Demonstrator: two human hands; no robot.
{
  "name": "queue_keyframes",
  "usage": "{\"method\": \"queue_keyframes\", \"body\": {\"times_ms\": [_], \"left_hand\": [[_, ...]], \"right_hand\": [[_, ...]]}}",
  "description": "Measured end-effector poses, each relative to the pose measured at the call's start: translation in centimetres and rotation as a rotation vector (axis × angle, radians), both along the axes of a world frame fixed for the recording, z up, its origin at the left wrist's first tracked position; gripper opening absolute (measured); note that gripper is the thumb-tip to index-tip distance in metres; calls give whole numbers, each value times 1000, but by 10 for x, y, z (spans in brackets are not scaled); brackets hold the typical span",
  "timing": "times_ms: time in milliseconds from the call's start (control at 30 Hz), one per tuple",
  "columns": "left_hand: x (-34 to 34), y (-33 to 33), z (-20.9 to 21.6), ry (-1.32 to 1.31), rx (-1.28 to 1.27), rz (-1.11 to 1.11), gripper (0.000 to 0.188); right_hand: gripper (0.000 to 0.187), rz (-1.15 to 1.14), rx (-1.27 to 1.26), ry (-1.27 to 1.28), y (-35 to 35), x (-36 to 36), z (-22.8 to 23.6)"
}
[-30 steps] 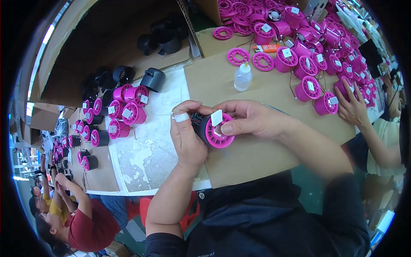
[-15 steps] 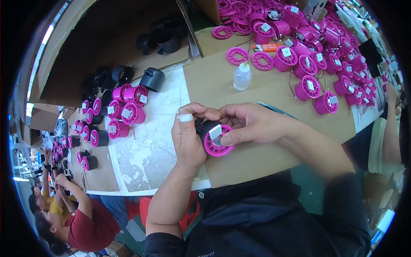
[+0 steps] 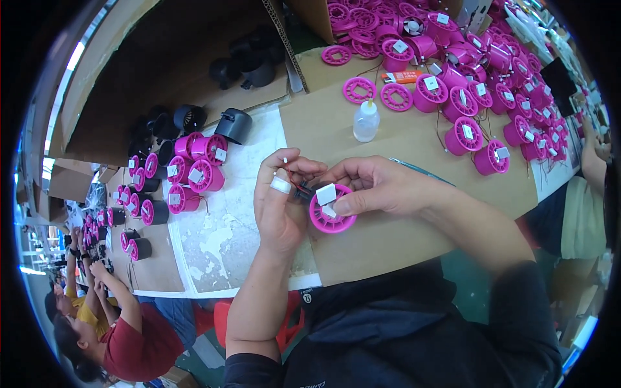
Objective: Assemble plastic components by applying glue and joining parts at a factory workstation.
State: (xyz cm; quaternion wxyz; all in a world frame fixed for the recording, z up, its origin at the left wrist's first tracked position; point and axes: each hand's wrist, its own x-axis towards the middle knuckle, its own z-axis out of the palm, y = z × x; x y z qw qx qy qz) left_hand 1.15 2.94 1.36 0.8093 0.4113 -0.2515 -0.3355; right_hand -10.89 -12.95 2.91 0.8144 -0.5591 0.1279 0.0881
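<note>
My right hand [image 3: 381, 187] grips a round pink fan housing [image 3: 333, 224] with a spoked face, thumb pressed on its front. A white square pad [image 3: 326, 194] stands on that face, and a dark part shows behind the housing. Close beside it, my left hand [image 3: 279, 210] has its fingers curled round a thin red and black wire [image 3: 294, 182]. The wire's small white plug [image 3: 285, 160] pokes out at the fingertips. White tape [image 3: 280, 185] wraps one left finger. The fingers behind the housing are partly hidden.
A clear squeeze bottle [image 3: 366, 121] stands beyond my hands, with a teal pen-like tool [image 3: 420, 169] to the right. Pink housings [image 3: 466, 134] pile up at the far right. Pink and black housings [image 3: 185, 197] stand left, near a large cardboard box [image 3: 97, 123]. Co-workers sit at left.
My left hand has opened away from the housing and shifted slightly left, and the wire with its white plug now shows in its fingers. My right hand still holds the housing.
</note>
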Motion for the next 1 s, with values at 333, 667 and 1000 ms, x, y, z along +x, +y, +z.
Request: {"method": "queue_keyframes", "body": {"times_ms": [333, 667, 1000], "left_hand": [[9, 2, -10, -114, -22, 163, 17], [14, 1, -13, -109, -91, 179, 21], [-7, -2, -2, -299, 214, 70, 51]], "right_hand": [[50, 11, -27, -26, 1, -2, 0], [51, 45, -100, -42, -4, 0, -1], [59, -270, -103, -220, -6, 1, -9]]}}
